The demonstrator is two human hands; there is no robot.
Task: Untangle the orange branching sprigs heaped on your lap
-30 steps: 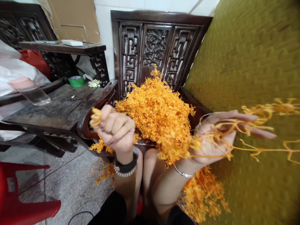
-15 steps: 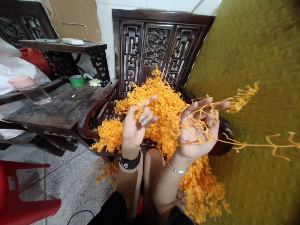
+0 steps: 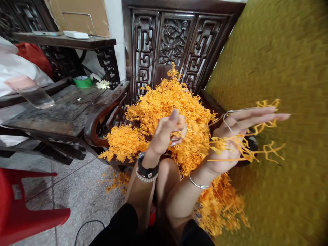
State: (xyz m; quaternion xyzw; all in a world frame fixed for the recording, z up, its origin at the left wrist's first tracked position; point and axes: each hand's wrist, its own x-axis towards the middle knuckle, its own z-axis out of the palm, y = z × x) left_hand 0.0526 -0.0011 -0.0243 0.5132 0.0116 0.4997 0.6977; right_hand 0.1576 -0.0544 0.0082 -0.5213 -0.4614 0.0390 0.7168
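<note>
Near the middle of the frame the left hand [image 3: 167, 131] is raised with its back to the camera. Its fingers [image 3: 176, 138] are curled in and pressed together at the tips against the thumb; whether a scrap is caught between them cannot be told. To its right the right hand [image 3: 229, 150] lies palm up, its fingers [image 3: 256, 114] stretched long and slightly spread toward the right edge. A loose bunch of orange sprigs [image 3: 247, 150] rests across the palm and trails out past it, and a thin wire loop [image 3: 227, 115] sits at the base of the fingers. Behind both hands, at centre frame, a big heap of the same sprigs [image 3: 164, 106] fills the seat of a dark carved chair [image 3: 170, 41] and spills down toward the floor [image 3: 84, 194]. An olive-yellow cushion [image 3: 282, 68] takes up the right side. At left stands a worn dark desk [image 3: 58, 114] bearing a green tape roll [image 3: 82, 81] and a clear cup with a pink lid [image 3: 32, 93]. A red stool [image 3: 23, 215] shows at lower left.
</note>
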